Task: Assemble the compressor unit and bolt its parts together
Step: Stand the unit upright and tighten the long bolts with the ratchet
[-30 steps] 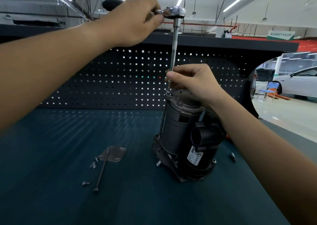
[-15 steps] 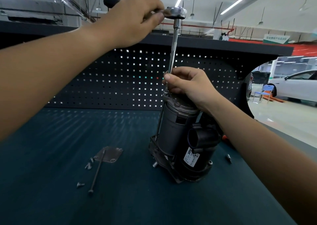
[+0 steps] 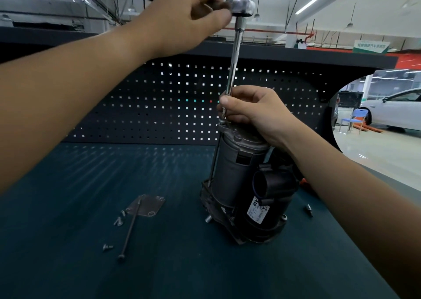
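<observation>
- Spare long bolt (image 3: pixel 131 229) and cover plate (image 3: pixel 147 206) lie on the bench mat (image 3: pixel 68 207), left of the compressor (image 3: pixel 241 180), not yet fitted.
- Left hand (image 3: pixel 182 18) curls round the ratchet (image 3: pixel 242 6) handle, held high.
- Right hand (image 3: pixel 252 109) pinches the extension bar (image 3: pixel 234 59) just over the top flange; tool seating appears sound, though fingers hide it.
- Compressor stands upright mid-bench; keep the bar plumb and strokes short.

The left grip (image 3: pixel 182 20) and the right grip (image 3: pixel 257 114) are bare hands; behind each grip a bare forearm, left (image 3: pixel 68 89) and right (image 3: pixel 353 196), runs to the edge; the right thumbnail (image 3: pixel 224 100) is short
</observation>
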A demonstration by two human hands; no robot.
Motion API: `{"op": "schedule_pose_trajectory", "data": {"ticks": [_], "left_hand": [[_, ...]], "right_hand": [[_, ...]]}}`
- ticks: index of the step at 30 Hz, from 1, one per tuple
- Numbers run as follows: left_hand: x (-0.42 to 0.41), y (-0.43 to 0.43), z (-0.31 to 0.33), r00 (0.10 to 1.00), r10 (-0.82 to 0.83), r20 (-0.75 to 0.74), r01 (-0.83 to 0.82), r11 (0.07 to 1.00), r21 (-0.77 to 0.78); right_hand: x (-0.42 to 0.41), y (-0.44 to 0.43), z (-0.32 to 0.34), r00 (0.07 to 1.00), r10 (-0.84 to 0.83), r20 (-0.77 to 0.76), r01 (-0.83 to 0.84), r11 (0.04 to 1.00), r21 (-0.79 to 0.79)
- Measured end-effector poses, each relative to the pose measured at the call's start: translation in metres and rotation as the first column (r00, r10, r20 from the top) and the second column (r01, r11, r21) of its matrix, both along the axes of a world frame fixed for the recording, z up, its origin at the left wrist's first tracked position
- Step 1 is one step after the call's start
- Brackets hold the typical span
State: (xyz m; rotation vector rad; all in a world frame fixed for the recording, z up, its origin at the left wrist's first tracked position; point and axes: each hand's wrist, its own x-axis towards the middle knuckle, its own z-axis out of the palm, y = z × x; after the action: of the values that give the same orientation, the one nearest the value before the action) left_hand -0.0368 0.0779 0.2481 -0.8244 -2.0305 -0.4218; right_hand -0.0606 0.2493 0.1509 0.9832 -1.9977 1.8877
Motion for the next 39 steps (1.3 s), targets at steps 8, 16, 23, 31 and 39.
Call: {"op": "schedule_pose_trajectory", "data": {"ticks": [8, 16, 23, 31, 39], "left_hand": [[-0.006, 0.021, -0.001, 0.901, -0.256, 0.349, 0.168, 0.95, 0.264], [-0.003, 0.032, -0.005, 0.451, -0.788, 0.419, 0.346, 0.586, 0.733], [-0.002, 0.052, -0.003, 0.428, -0.804, 0.413, 0.364, 0.572, 0.735], [0.002, 0.062, -0.004, 0.616, -0.672, 0.411, 0.301, 0.683, 0.665], [0.016, 0.069, -0.015, 0.823, -0.461, 0.331, 0.308, 0.853, 0.422]], "right_hand": [[-0.001, -0.001, 0.001, 0.998, -0.064, -0.027, 0.065, 0.997, 0.049], [-0.002, -0.003, 0.0, 0.994, -0.093, -0.051, 0.097, 0.992, 0.075], [0.001, 0.001, 0.007, 0.984, -0.016, 0.18, 0.018, 1.0, -0.012], [0.002, -0.001, 0.008, 0.971, -0.024, 0.238, 0.05, 0.993, -0.103], [0.001, 0.0, 0.007, 0.981, -0.01, 0.195, 0.016, 1.0, -0.027]]}}
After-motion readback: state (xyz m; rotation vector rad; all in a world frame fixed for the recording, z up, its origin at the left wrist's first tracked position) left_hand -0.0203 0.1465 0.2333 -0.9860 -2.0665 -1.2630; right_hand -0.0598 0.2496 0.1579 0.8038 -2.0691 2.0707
